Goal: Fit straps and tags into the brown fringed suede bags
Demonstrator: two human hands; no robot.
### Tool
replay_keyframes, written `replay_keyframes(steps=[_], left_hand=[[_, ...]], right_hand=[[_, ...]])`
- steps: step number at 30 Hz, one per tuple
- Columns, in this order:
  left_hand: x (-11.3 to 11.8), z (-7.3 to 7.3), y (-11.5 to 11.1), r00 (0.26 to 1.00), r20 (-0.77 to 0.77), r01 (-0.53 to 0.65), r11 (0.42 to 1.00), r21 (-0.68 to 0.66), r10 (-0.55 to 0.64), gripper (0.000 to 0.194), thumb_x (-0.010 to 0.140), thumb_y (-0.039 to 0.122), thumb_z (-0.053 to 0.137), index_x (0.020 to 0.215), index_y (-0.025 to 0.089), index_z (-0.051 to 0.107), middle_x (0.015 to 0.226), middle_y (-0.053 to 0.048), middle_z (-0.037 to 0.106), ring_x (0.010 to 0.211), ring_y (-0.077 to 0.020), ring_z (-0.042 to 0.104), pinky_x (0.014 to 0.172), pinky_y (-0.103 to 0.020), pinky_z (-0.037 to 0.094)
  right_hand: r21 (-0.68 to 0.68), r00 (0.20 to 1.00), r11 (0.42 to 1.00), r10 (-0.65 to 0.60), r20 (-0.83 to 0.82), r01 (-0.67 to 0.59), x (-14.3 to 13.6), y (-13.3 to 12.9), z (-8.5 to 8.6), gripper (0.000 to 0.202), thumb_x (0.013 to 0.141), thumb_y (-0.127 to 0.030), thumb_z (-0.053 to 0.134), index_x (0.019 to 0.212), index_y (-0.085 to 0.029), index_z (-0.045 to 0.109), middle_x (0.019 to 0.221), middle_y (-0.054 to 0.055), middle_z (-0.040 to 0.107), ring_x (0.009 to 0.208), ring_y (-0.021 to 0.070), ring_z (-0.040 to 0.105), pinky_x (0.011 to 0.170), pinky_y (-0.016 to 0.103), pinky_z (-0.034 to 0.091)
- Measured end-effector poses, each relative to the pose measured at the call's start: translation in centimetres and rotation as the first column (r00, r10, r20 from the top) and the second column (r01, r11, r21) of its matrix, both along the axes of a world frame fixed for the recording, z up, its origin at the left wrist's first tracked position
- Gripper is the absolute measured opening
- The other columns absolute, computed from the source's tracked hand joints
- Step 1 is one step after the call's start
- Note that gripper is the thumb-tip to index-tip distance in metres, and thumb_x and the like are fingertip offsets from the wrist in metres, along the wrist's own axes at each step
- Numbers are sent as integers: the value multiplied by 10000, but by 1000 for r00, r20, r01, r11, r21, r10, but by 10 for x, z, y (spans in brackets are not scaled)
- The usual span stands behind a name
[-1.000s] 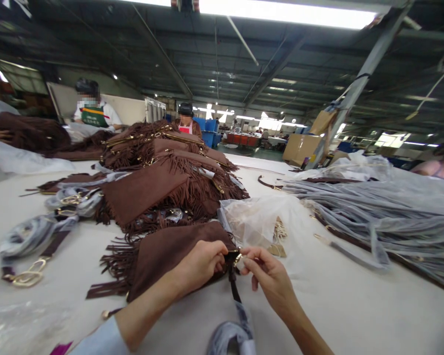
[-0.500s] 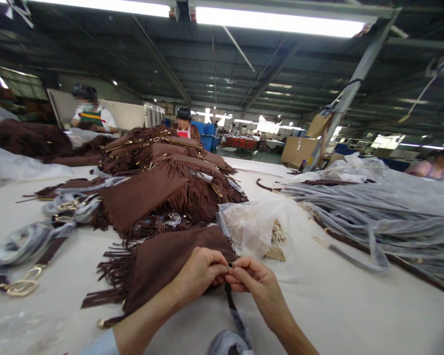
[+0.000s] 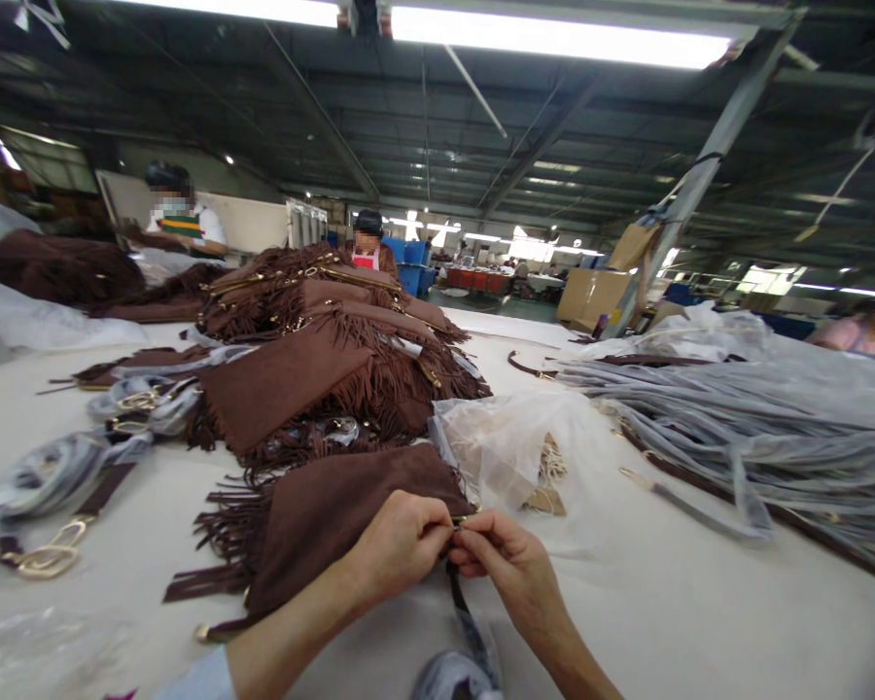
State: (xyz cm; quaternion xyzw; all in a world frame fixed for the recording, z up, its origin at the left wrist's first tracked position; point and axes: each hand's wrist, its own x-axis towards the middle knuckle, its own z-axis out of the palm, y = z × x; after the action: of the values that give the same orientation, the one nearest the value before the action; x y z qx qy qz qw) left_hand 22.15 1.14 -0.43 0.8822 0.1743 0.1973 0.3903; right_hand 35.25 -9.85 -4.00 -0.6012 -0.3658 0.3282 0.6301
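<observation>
A brown suede fringed bag [image 3: 335, 515] lies flat in front of me on the white table [image 3: 700, 603]. My left hand [image 3: 398, 544] pinches the bag's right corner. My right hand [image 3: 507, 564] meets it there, fingers closed on a small gold clasp at the end of a dark strap [image 3: 461, 608]. The strap runs down toward me into a grey wrapped bundle [image 3: 452, 676] at the bottom edge.
A heap of brown fringed bags [image 3: 321, 360] rises behind. A clear plastic bag with tags [image 3: 517, 447] lies right of my hands. Grey wrapped straps [image 3: 736, 418] pile at the right, more wrapped straps [image 3: 65, 476] at the left. Other people work at the far end.
My two hands have come together at the bag's corner; one second ago the right hand held the gold clasp slightly apart from the left. The view has shifted a little.
</observation>
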Motion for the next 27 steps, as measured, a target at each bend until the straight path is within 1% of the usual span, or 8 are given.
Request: replay_keyframes(steps=[7,12,17,20,23,25,27], left_hand=[[0,2,-1,1000,16,-9,999,39,8,240,788,95,490,650,140,681,586,3,644,533,-101,544,510,-171,338],[-1,2,-2,999,31,-14,998,67,12,230,773,82,498,630,141,668,568,7,628,525,-100,534,518,-177,331],[0,-3,-3,999,47,-2,994,106,-3,206,761,69,512,622,139,648,574,6,622,526,-97,532,522,-185,313],[2,-4,-3,998,62,-13,993,113,6,205,763,73,513,609,142,629,563,11,603,520,-95,517,524,-190,307],[2,-3,-3,997,76,-30,996,85,23,211,778,96,507,608,146,621,558,15,592,522,-98,506,525,-189,311],[2,-3,-2,996,75,-42,998,36,39,211,787,112,500,622,148,627,559,16,596,527,-101,510,520,-185,316],[2,-2,-2,996,75,-49,999,-10,50,211,793,122,494,638,147,635,566,14,605,536,-104,521,519,-180,322]], right_hand=[[2,1000,1000,29,12,-29,-1,0,-2,419,681,-600,776,724,-190,704,643,33,716,625,204,687,581,300,585],[8,1000,999,31,-3,-31,0,0,-1,423,668,-603,785,725,-193,694,635,25,712,599,186,673,567,281,576],[-13,995,999,48,85,-48,0,-1,0,421,709,-619,744,720,-202,691,608,16,701,588,184,664,572,276,564],[-3,989,998,58,133,-58,-2,-2,0,415,734,-612,727,708,-200,683,601,14,693,578,176,652,567,266,553],[27,998,998,56,43,-57,-3,-1,-1,397,734,-587,743,726,-196,675,607,10,692,578,168,650,564,258,555],[44,998,998,45,-37,-43,-2,1,-3,397,710,-571,772,739,-189,669,625,12,698,585,165,656,562,254,560],[54,997,998,31,-74,-27,-1,1,-4,406,685,-561,796,739,-181,664,646,18,706,592,164,662,561,250,564]])
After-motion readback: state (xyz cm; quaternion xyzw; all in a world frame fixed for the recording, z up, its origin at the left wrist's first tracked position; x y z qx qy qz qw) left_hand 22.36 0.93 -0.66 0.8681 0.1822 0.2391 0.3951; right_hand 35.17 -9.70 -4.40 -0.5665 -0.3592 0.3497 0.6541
